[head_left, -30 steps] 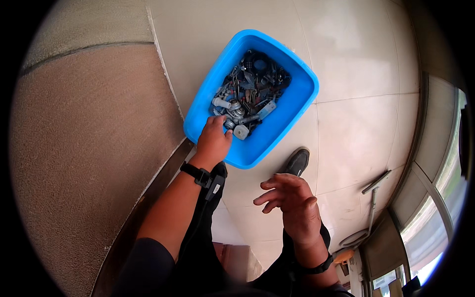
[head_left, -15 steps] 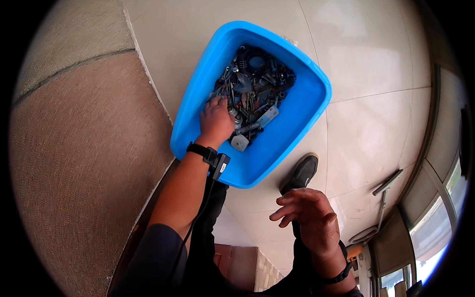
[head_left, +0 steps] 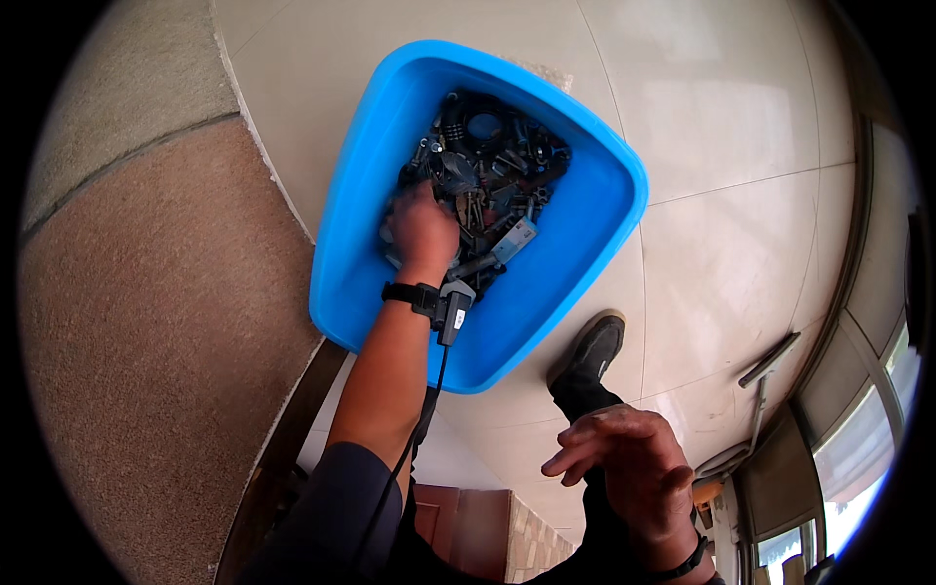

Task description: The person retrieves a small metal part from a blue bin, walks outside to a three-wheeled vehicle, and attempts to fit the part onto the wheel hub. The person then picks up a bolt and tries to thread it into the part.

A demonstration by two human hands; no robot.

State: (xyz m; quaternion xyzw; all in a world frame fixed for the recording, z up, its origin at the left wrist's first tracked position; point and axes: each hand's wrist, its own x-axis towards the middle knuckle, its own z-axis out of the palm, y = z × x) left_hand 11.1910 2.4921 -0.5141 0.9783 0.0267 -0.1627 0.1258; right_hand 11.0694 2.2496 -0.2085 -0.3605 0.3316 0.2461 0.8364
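A blue plastic tub holds a heap of small metal hardware, with bolts and other mixed bits among it. My left hand reaches down into the left side of this heap, back of the hand up. Its fingers dip among the pieces, partly hidden and blurred, so whether they grip anything does not show. Just right of that hand lies a small pale blue-and-white package. A dark coiled thing rests at the heap's far end. My right hand hovers outside the tub at lower right, fingers apart and holding nothing.
A brown carpet or mat covers the left side, beside pale floor tiles. My dark shoe stands right of the tub. Farther right, a metal bar on a stand is near glazed panels.
My left hand has pushed farther into the heap, covering pieces that showed before. The tub appears slightly shifted left in view. My right hand has dropped a little lower, still open.
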